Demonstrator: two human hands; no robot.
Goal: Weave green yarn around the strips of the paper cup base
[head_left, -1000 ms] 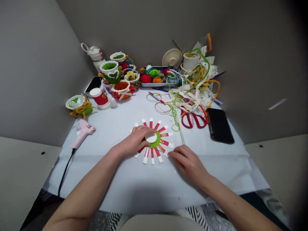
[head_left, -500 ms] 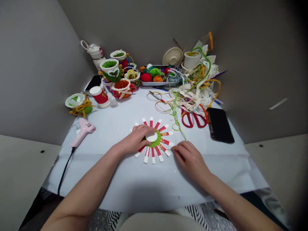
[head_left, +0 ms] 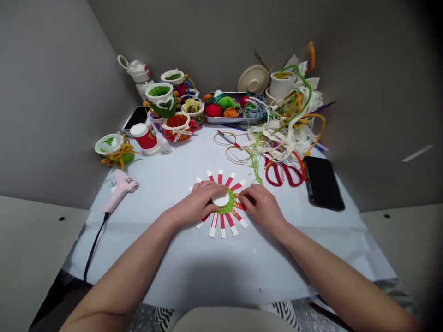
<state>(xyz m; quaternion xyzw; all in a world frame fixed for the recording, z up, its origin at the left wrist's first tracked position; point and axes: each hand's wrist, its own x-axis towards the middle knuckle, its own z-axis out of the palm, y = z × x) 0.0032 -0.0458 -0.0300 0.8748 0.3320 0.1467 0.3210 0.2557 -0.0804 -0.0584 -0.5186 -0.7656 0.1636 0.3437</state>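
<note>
Head camera: A person works at a white-covered table [head_left: 194,272] wedged into a grey corner, both bare forearms reaching in from the near edge. At the middle of the table lies a splayed paper cup [head_left: 222,200], its wall cut into red-and-white strips that fan out flat around the white base. A band of green yarn is wound about that base.

The left hand [head_left: 199,199] lies palm-down across the left half of the fan, fingers loosely spread and tips resting on the base. This appears to pin the light piece so it cannot slide or turn. The right hand [head_left: 263,207] meets the fan's right side with fingers drawn together at the green band. Whether they pinch yarn or a strip cannot be told, since the fingertips are tucked under. A loose green strand [head_left: 256,169] trails from the far-right heap toward that hand, and its end is lost behind the knuckles.

Red scissors [head_left: 282,174] and a black phone [head_left: 323,183] sit towards the right edge, close by the working hand. A pink glue gun [head_left: 119,188] rests near the left edge, its cord dropping over the side. Along the far edge stand decorated cup baskets [head_left: 166,99], an uncut red cup [head_left: 145,138], a metal tray of yarn balls [head_left: 228,108], and a tangle of lace and pipe cleaners [head_left: 292,117]. The strips under the left palm are hidden, and the picture's right margin darkens to nothing.
</note>
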